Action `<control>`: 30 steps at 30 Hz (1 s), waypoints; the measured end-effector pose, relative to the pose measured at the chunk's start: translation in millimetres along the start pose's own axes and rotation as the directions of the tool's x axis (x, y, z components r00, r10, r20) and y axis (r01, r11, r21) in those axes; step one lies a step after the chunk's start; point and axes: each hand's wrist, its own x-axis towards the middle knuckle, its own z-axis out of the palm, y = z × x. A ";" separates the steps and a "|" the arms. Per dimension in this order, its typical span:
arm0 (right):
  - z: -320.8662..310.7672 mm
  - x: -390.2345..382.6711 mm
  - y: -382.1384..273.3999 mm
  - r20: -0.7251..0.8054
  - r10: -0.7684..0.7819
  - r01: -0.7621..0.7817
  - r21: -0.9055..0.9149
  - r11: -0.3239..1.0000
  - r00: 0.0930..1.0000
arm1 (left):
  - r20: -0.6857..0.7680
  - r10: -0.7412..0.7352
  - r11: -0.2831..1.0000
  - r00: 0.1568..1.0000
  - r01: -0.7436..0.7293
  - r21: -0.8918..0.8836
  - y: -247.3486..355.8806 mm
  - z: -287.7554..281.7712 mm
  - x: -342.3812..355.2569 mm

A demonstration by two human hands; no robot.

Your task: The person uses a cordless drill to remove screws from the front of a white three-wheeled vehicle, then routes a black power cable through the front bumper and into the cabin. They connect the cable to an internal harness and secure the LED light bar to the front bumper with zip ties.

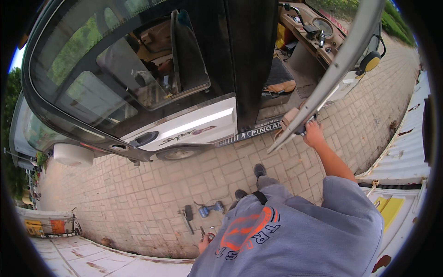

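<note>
My right hand [314, 134] is at the open front door [334, 69] of a small black-and-white vehicle [184, 127]. Its fingers are wrapped round a dark door handle [304, 125] near the lower end of the grey door frame. Low beside my body, my left hand [203, 243] is closed on a small metal-tipped tool [202, 231], partly hidden by my shirt, so its exact kind is unclear. Just ahead of that hand, a blue power drill [211, 209] and a hammer-like tool [187, 218] with a dark head lie on the paving.
Through the doorway show handlebars [302, 21], a dashboard [318, 39] and a dark seat cushion [278, 76]. Brick paving [120, 198] runs under the vehicle and my feet. White, rust-marked metal panels [83, 258] stand behind me, with a corrugated one [406, 143] at the right.
</note>
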 end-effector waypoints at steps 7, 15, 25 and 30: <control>45.8 -187.9 139.1 0.003 0.149 -0.147 0.159 0.976 0.989 | 0.238 0.091 0.977 0.967 -0.133 0.168 105.0 31.8 5.6; 28.1 -302.4 229.2 0.417 0.730 -0.498 0.859 -0.122 0.541 | 0.429 0.285 0.853 0.857 -0.431 0.294 279.7 135.6 -3.0; 59.4 -282.6 316.9 0.100 0.961 -0.399 0.917 0.012 0.259 | 0.747 0.315 0.646 0.585 -0.709 0.283 439.5 378.3 -144.1; 91.2 -280.7 346.5 0.206 0.979 -0.405 0.894 -0.191 -0.006 | 0.829 0.288 0.666 0.480 -0.722 0.187 490.5 477.9 -182.9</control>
